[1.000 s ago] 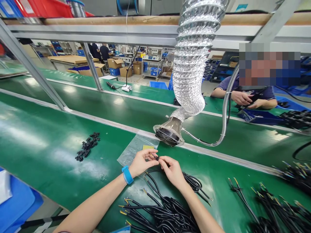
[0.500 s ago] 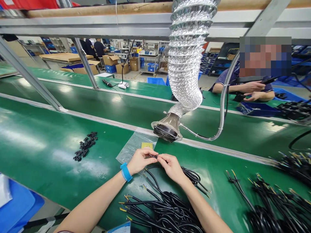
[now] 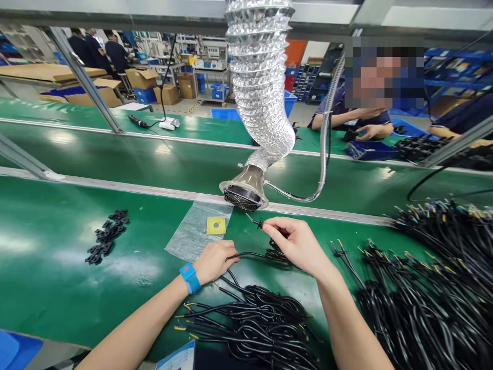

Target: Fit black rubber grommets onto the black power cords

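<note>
Over the green bench [image 3: 77, 298], right hand [image 3: 298, 241] pinches a thin black cable end [image 3: 257, 223] pointing forward-left, left hand [image 3: 215, 259] gripping round black cable [image 3: 250, 254].

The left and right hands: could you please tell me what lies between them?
In the head view, a black cable stretches from the left hand toward the coils by the right hand.
</note>
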A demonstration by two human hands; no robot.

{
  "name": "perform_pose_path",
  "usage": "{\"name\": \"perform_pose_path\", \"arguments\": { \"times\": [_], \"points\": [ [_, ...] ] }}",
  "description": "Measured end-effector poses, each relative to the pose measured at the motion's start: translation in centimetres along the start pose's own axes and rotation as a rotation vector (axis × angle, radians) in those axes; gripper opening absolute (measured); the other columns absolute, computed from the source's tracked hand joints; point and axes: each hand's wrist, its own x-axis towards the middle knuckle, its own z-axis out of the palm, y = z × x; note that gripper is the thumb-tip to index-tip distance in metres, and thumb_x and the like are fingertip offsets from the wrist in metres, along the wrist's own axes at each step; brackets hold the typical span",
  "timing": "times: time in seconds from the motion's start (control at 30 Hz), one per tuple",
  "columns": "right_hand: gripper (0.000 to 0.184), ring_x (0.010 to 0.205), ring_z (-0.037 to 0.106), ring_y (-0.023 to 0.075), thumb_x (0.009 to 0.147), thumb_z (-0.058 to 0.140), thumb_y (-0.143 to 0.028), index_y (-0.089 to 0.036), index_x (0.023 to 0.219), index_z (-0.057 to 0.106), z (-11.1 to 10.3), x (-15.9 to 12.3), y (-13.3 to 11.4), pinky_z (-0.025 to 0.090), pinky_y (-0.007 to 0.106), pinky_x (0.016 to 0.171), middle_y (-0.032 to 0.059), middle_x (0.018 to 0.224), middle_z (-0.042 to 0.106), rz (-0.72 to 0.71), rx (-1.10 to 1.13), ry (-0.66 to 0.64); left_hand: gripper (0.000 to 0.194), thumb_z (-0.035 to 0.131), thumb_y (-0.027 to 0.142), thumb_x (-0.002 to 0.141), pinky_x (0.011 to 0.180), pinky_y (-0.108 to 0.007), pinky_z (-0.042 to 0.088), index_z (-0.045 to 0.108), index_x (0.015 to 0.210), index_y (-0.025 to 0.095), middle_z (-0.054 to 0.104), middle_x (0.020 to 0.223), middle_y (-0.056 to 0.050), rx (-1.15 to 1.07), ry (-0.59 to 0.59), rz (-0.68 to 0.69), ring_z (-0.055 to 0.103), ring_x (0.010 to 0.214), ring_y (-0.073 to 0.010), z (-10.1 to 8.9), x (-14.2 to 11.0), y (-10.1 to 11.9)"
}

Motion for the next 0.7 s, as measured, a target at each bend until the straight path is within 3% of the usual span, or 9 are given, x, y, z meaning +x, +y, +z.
{"name": "perform_pose_path", "arguments": {
  "times": [0.1, 0.3, 0.47, 0.6, 0.7],
  "points": [
    [0.025, 0.069, 0.065, 0.0178, 0.093, 0.051, -0.031, -0.019, 0.083, 0.071, -0.6, -0.2, 0.2, 0.048, 0.027, 0.063, 0.0026, 0.078, 0.072, -0.032, -0.129, 0.020, 0.028, 0.045, 0.034, 0.098, 0.069, -0.025, 0.045, 0.069, 0.095, 0.019, 0.065, 0.083, -0.004, 0.055, -0.028, 0.073, 0.063, 0.079, -0.0175, 0.2, -0.1, 0.1],
    [0.026, 0.062, 0.061, 0.0184, 0.096, 0.050, -0.023, -0.018, 0.079, 0.068, -0.6, -0.4, 0.4, 0.036, 0.029, 0.057, 0.0069, 0.074, 0.068, -0.051, -0.792, 0.073, 0.035, 0.038, 0.039, 0.100, 0.064, -0.025, 0.046, 0.066, 0.112, 0.021, 0.070, 0.083, -0.005, 0.189, -0.042, 0.184, 0.066, 0.074, -0.0182, 1.1, -0.3, 0.2],
    [0.021, 0.064, 0.062, 0.0177, 0.094, 0.056, -0.024, -0.017, 0.081, 0.071, 1.7, 1.1, 3.3, 0.034, 0.028, 0.057, 0.0072, 0.075, 0.067, -0.058, -0.886, -0.158, 0.044, 0.030, 0.041, 0.101, 0.063, -0.027, 0.049, 0.065, 0.116, 0.019, 0.072, 0.084, -0.006, 0.244, 0.051, 0.252, 0.067, 0.073, -0.0191, 1.4, -0.4, -0.1],
    [0.018, 0.085, 0.063, 0.0200, 0.095, 0.054, -0.020, -0.016, 0.091, 0.072, 2.8, 2.1, 6.3, 0.041, 0.028, 0.070, 0.0095, 0.087, 0.067, 0.021, -0.904, -0.262, 0.046, 0.026, 0.041, 0.102, 0.061, -0.026, 0.049, 0.066, 0.112, 0.020, 0.071, 0.084, -0.005, 0.241, 0.136, 0.301, 0.067, 0.070, -0.0169, 1.2, -0.5, -0.1],
    [0.018, 0.097, 0.060, 0.0241, 0.093, 0.058, -0.025, -0.012, 0.096, 0.071, 2.7, 1.9, 5.9, 0.043, 0.033, 0.081, 0.0131, 0.097, 0.065, 0.106, -0.935, -0.286, 0.041, 0.032, 0.040, 0.101, 0.059, -0.025, 0.047, 0.068, 0.105, 0.020, 0.069, 0.079, -0.004, 0.193, 0.177, 0.307, 0.065, 0.067, -0.0156, 0.8, -0.4, 0.1]
  ]
}}
